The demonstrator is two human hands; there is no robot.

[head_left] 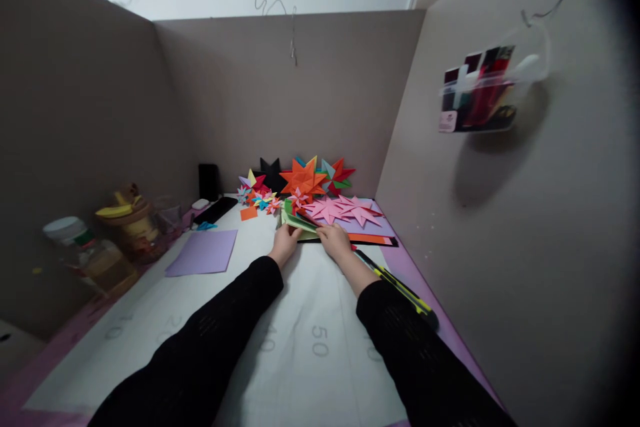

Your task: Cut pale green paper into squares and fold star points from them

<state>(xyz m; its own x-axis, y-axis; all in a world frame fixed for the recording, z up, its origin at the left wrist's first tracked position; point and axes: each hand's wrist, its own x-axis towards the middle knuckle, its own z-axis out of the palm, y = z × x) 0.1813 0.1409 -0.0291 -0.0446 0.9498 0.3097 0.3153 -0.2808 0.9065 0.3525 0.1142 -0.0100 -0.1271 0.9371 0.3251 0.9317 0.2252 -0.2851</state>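
Both my arms, in black sleeves, reach forward over the white mat (280, 340). My left hand (285, 243) pinches the near left edge of a stack of coloured paper sheets (300, 221), lifting the green top sheets. My right hand (334, 241) lies on the front edge of the same stack, fingers curled over the sheets. Two pink paper stars (345, 210) rest on the stack. Behind them, an orange star (303, 179) and other folded stars lean against the back wall.
A purple sheet (203, 252) lies to the left on the mat. Jars and containers (107, 247) crowd the left edge. A black and yellow utility knife (400, 287) lies to the right of my right arm. Grey partition walls enclose the desk; a clear holder (480, 93) hangs on the right wall.
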